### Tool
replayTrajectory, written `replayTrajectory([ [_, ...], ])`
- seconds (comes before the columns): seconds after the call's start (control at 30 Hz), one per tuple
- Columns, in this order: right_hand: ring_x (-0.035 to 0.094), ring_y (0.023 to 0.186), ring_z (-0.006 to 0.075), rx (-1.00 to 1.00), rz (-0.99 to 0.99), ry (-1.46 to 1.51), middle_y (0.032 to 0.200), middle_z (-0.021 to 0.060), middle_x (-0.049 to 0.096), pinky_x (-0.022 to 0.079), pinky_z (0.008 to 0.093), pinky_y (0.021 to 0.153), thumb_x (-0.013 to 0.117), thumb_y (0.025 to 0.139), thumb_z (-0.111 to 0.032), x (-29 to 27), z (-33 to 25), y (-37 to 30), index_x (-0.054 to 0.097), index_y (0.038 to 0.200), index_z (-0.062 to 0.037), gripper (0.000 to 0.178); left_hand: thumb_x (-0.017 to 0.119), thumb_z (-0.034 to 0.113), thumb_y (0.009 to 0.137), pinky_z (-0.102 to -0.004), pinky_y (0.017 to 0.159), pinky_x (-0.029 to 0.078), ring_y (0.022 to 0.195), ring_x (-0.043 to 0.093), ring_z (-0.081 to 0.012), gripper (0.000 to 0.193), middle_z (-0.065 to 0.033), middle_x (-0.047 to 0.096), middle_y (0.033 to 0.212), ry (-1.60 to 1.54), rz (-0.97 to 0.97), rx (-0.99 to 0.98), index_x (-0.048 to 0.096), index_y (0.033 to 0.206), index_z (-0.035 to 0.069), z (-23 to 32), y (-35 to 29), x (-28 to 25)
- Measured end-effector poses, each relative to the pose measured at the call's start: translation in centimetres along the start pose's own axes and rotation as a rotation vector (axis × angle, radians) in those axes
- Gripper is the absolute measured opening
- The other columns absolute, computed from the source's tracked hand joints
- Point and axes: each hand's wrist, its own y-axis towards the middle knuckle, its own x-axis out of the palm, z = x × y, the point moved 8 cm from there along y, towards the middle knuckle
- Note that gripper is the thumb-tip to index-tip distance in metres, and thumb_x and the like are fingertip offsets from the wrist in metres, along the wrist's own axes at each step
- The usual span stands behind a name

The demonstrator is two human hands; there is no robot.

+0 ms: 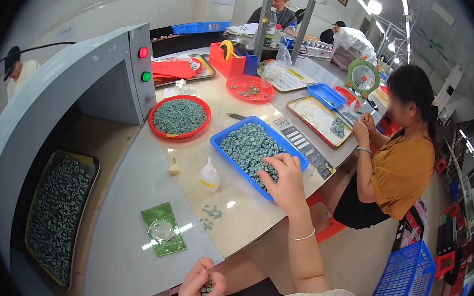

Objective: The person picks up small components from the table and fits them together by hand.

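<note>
My right hand is over the near right part of a blue plastic tray filled with green-grey stones. Its thumb and fingers are bent and apart at the stones, and nothing shows between them. Low in the view, close to my lap, my left hand is closed around several small green stones, partly covered by the fingers. Left of the tray stands a small white squeeze bottle. A few loose stones lie on the table in front of it.
At left, a grey machine houses a dark tray of stones. A round red tray of smaller stones and a green square pad with a clear dish rest nearby. A co-worker sits at right, beyond a red stool.
</note>
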Motion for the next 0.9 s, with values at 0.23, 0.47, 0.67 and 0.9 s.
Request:
replayTrajectory([
  [0.23, 0.054, 0.076, 0.0240, -0.015, -0.313, 0.453, 0.085, 0.0089, 0.055, 0.045, 0.0322, 0.066, 0.066, 0.071, -0.008, 3.3, -7.0, -5.7, 0.062, 0.089, -0.0040, 0.019, 0.034, 0.029, 0.096, -0.0171, 0.040, 0.025, 0.048, 0.028, -0.0064, 0.029, 0.0010, 0.036, 0.061, -0.011, -0.283, 0.131, 0.053, 0.095, 0.006, -0.3, -0.7, -0.6],
  [0.47, 0.054, 0.073, 0.0256, 0.003, -0.337, 0.387, 0.081, 0.0106, 0.053, 0.044, 0.0318, 0.063, 0.064, 0.073, -0.007, 5.4, -5.9, -6.7, 0.060, 0.091, -0.0025, 0.020, 0.039, 0.037, 0.093, -0.0210, 0.037, 0.018, 0.042, 0.021, -0.0068, 0.034, 0.0051, 0.026, 0.050, 0.175, 0.018, 0.154, 0.048, 0.104, 0.006, 0.5, 0.0, -0.3],
  [0.67, 0.051, 0.063, 0.0101, 0.193, -0.444, 0.593, 0.076, 0.0050, 0.056, 0.039, 0.0211, 0.055, 0.059, 0.075, 0.000, 5.8, -4.1, -5.7, 0.061, 0.086, 0.0004, 0.011, 0.046, 0.034, 0.092, -0.0199, 0.038, 0.022, 0.044, 0.030, -0.0057, 0.030, 0.0025, 0.040, 0.055, 0.106, -0.302, 0.247, 0.048, 0.081, 0.006, 0.6, -0.2, 0.2],
  [0.9, 0.053, 0.060, 0.0099, 0.056, -0.396, 0.500, 0.077, 0.0046, 0.056, 0.037, 0.0200, 0.049, 0.060, 0.073, 0.003, 6.9, -6.2, -6.0, 0.062, 0.083, 0.0003, 0.011, 0.052, 0.023, 0.089, -0.0195, 0.047, 0.030, 0.054, 0.041, -0.0067, 0.025, -0.0059, 0.055, 0.071, 0.390, -0.263, 0.265, 0.059, 0.088, -0.001, 1.3, 0.0, -0.5],
])
